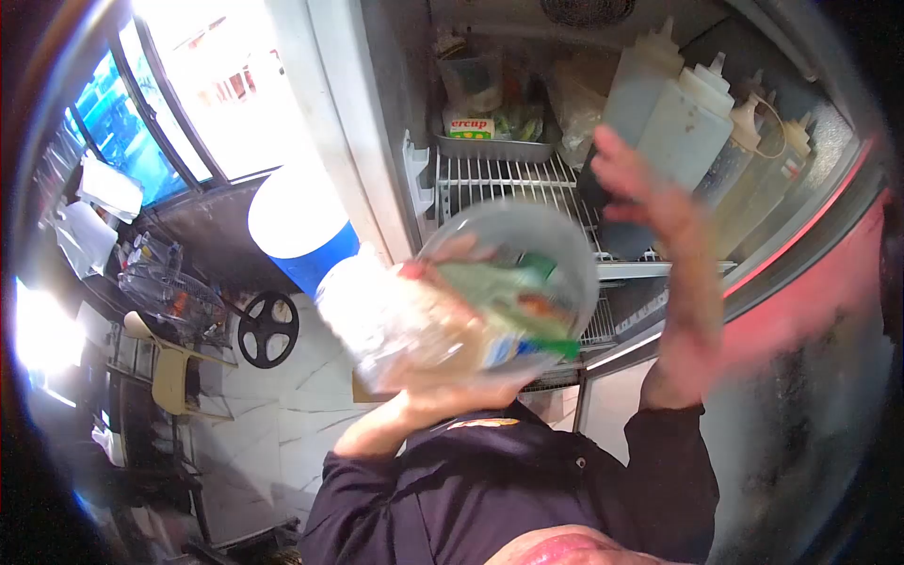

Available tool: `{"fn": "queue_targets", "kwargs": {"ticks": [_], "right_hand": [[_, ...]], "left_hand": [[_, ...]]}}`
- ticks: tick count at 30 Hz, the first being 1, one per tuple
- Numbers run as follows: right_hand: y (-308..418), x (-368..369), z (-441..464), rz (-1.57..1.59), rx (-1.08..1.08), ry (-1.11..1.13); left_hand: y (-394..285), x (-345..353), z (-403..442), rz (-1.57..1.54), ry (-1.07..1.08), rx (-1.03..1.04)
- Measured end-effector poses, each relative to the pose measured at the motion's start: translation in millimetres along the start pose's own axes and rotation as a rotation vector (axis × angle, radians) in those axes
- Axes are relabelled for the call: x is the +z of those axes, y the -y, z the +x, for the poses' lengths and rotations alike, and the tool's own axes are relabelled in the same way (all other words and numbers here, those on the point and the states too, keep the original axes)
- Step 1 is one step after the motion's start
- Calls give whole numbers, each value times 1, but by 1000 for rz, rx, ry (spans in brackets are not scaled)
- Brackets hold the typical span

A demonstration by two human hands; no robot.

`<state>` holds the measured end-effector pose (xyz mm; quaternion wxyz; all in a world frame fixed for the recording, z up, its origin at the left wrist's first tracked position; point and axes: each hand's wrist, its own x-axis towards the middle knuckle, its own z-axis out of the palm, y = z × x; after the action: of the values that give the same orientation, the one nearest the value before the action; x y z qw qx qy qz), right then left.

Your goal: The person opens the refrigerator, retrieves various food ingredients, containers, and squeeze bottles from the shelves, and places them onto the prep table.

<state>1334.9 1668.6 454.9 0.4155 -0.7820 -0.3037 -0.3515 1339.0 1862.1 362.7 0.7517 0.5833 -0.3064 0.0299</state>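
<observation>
A clear tub of bagged food lies against the nearer left hand, whose grip I cannot tell; the right hand, fingers spread, is rightward by the squeeze bottles

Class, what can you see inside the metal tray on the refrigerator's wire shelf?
The metal tray holds a carton showing the letters "ercup" and something green, too unclear to identify. A clear tub shows behind the carton. The tray's floor and the tub's base are covered.

Left grip holds a clear bowl of packets, right grip near squeeze bottles
</observation>
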Motion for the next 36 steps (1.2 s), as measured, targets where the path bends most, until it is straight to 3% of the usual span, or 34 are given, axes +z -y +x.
{"fn": "queue_targets", "kwargs": {"ticks": [2,4,6,8,10,14,16,18,20,22,23,25,27,28,31,33,36], "right_hand": [[-9,6,28,-26,71,-216],[-29,23,65,-149,62,-345],[-73,45,101,-607,-16,-247],[-121,71,136,-853,203,151],[-198,106,162,-777,231,104],[-284,135,169,-935,112,50],[-290,137,172,-870,191,94],[-273,125,167,-862,69,-15],[-273,117,173,-895,65,15],[-301,103,191,-955,196,187],[-231,81,181,-922,41,-117],[-112,53,144,-976,292,-98],[-8,38,102,-559,451,-114],[40,32,84,-519,553,-72],[70,22,-1,-354,686,-252],[76,22,-64,-680,341,-434],[125,22,-149,-704,523,-522]], "left_hand": [[-3,-23,-23,338,105,-62],[-7,-45,-42,353,136,-115],[-3,-62,-59,261,107,-178],[2,-76,-75,182,81,-225],[5,-87,-92,131,52,-263],[9,-105,-123,63,31,-324],[11,-112,-134,31,35,-346],[13,-121,-144,12,76,-381],[17,-130,-150,-19,132,-413],[18,-138,-156,-49,209,-455],[19,-143,-158,-56,242,-473],[22,-150,-158,-77,305,-500],[28,-158,-153,-88,363,-513],[32,-160,-149,-94,396,-523],[53,-164,-124,-93,528,-529],[70,-158,-107,-92,622,-521],[94,-126,-91,-88,807,-505]]}}
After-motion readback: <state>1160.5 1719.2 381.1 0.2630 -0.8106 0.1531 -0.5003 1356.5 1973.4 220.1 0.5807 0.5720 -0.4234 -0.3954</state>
